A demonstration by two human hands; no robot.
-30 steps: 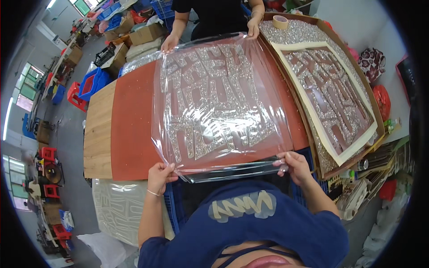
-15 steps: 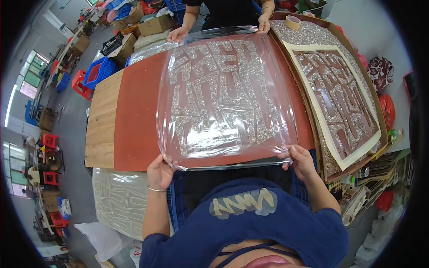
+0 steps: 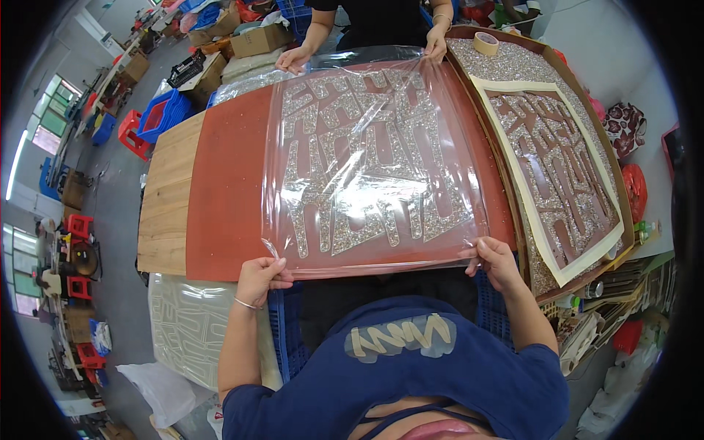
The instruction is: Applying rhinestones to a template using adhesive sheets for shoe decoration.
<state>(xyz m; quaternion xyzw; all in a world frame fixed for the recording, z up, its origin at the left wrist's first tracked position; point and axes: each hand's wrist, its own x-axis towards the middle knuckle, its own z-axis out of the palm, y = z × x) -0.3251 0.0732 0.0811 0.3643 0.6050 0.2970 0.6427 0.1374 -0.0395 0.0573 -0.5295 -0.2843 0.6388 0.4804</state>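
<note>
A large clear plastic film (image 3: 374,187) is stretched over glittery cut-out pieces (image 3: 293,227) on a red-brown sheet (image 3: 227,183). My left hand (image 3: 262,280) pinches the film near its near left corner, where a fold sticks up. At the near right corner, my right hand (image 3: 495,262) grips the film between thumb and fingers. Across the table, a co-worker's two hands (image 3: 293,59) hold the far edge, one hand at each side. Bright glare hides part of the pattern.
On the right, a shallow tray of glitter (image 3: 513,62) bears a cream-framed stencil (image 3: 506,169) and a tape roll (image 3: 486,43). A bare wooden board (image 3: 170,198) lies left. Below it rests a pale patterned sheet (image 3: 192,323). Blue crates (image 3: 163,116) stand beyond.
The film's near edge has come down closer to the table edge. My left hand has shifted slightly down, its fingers now more bent. The right hand has barely moved.
</note>
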